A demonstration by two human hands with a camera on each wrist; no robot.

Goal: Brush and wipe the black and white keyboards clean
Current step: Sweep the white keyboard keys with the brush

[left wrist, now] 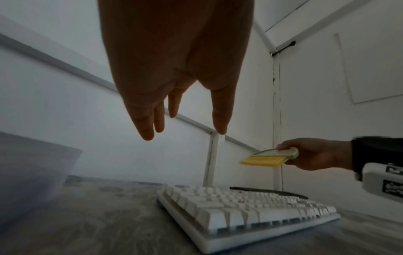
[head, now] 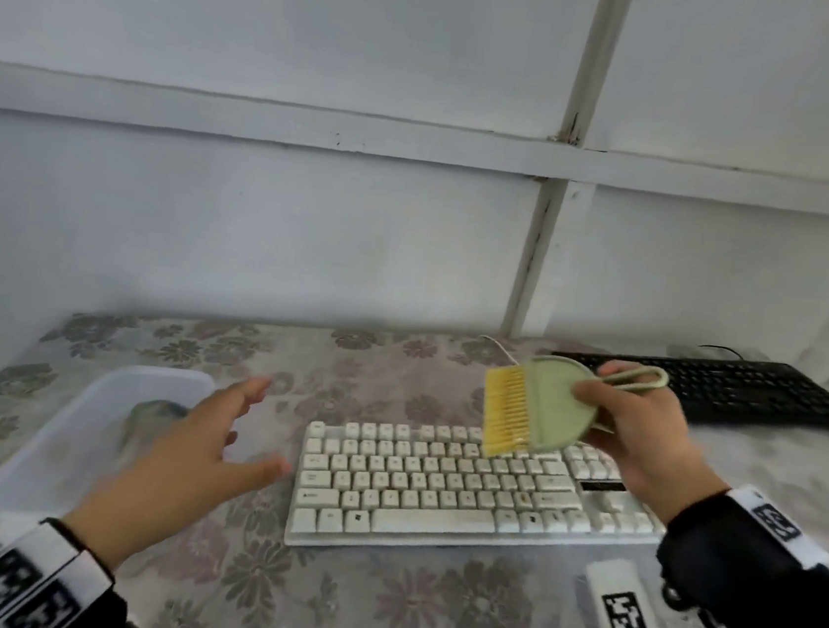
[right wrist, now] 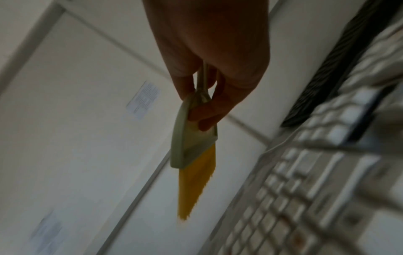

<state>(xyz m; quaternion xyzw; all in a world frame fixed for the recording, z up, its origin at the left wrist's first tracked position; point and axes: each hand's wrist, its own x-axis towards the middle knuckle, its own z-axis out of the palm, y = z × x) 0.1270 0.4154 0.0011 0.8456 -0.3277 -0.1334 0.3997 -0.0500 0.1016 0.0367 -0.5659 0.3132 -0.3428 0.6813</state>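
Container [head: 79, 430]: translucent; contents a greenish blur partly behind the left hand [head: 167, 471]. White keyboard [head: 459, 489]: right end covered by the right hand [head: 645, 443]; right wrist view smeared. Black keyboard [head: 734, 389]: key legends illegible.

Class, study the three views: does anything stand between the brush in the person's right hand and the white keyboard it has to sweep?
Nothing visible does. The right hand holds the brush in the air above the white keyboard, bristles apart from the keys. The left hand hovers open off the keyboard's left end, beside the plastic tub, not under the brush.
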